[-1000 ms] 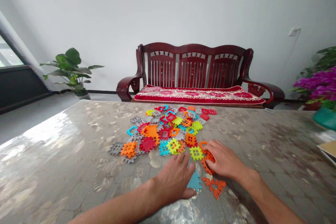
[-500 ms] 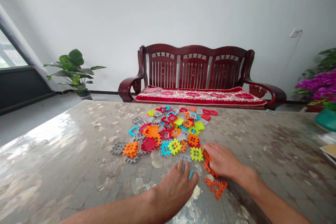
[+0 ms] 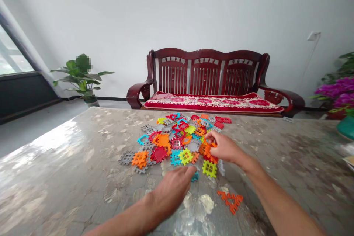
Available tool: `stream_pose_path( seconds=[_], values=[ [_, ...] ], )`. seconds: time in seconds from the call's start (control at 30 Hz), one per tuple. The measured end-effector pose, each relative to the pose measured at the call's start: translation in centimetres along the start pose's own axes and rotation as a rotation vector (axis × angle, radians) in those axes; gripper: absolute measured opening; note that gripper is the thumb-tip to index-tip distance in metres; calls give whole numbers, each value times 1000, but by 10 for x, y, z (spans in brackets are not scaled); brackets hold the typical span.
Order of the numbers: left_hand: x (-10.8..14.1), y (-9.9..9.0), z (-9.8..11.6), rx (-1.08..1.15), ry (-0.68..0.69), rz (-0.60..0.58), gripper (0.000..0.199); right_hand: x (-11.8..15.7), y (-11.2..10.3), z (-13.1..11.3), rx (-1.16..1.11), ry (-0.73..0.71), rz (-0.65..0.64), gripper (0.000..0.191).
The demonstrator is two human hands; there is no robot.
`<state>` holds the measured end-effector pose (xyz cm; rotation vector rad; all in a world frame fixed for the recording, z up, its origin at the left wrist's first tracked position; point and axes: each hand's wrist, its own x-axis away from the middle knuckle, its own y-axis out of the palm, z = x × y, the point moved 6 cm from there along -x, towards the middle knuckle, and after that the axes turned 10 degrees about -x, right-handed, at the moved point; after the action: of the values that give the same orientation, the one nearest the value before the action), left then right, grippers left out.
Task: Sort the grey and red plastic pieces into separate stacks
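Observation:
My right hand (image 3: 224,146) is closed on an orange notched plastic building tile (image 3: 208,151) above the right side of the pile. The thumb and forefinger curl together at its upper edge. Lower down, my left hand (image 3: 177,184) is bent over a blue notched tile (image 3: 195,176), which sticks out at its fingertips; part of that tile is hidden. A lime window tile (image 3: 209,169) lies between the two hands. Nearer to me, an orange triangular tile (image 3: 231,201) rests flat on the table.
Red, grey, blue, lime and orange tiles (image 3: 159,154) lie overlapping in a heap on the patterned table (image 3: 83,162). Behind stands a dark wooden bench (image 3: 204,73) with a red floral cushion. A teal flowerpot (image 3: 346,127) is at the right edge.
My right hand has lifted the orange tile up and left onto the pile's edge, uncovering a grey piece. My left hand has shifted left, with the blue tile at its fingertips.

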<state>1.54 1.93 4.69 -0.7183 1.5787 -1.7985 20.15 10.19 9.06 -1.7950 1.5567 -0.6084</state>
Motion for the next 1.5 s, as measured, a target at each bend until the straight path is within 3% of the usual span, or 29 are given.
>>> stream_pose_path(
  seconds=[0.13, 0.23, 0.33, 0.43, 0.53, 0.67, 0.77, 0.83, 1.0, 1.13, 1.3, 1.5],
  values=[
    [-11, -18, -49, 233, -192, 239, 36, -38, 14, -6, -70, 8, 80, 44],
    [-22, -38, -88, 247, -357, 420, 36, -61, 24, -11, -126, 27, 131, 45],
    [-31, -56, -113, 193, -439, 502, 38, -74, 33, -18, -248, 22, 100, 47],
    [-32, -64, -122, 172, -448, 525, 39, -71, 33, -20, -371, -42, 84, 47],
    [-22, -60, -108, 109, -378, 539, 36, -52, 23, -7, -334, -50, 163, 47],
    [-10, -34, -57, 36, -145, 420, 33, -14, 19, 23, -195, 34, 171, 56],
    [-7, -13, -24, -7, -69, 306, 55, 13, 24, 37, -23, 63, 108, 80],
    [-9, -5, -12, -41, -82, 252, 67, 26, 31, 39, 62, 75, 31, 96],
    [-23, 2, -8, -162, -111, 143, 66, 41, 41, 30, 182, 100, -95, 113],
    [-28, 11, -1, -304, -56, 119, 58, 41, 43, 18, 241, 89, -128, 102],
    [-22, 18, 10, -439, 31, 150, 33, 44, 42, 12, 267, 67, -120, 91],
    [-17, 6, -3, -309, 3, 132, 19, 47, 40, 13, 227, 105, -53, 101]
  ],
)
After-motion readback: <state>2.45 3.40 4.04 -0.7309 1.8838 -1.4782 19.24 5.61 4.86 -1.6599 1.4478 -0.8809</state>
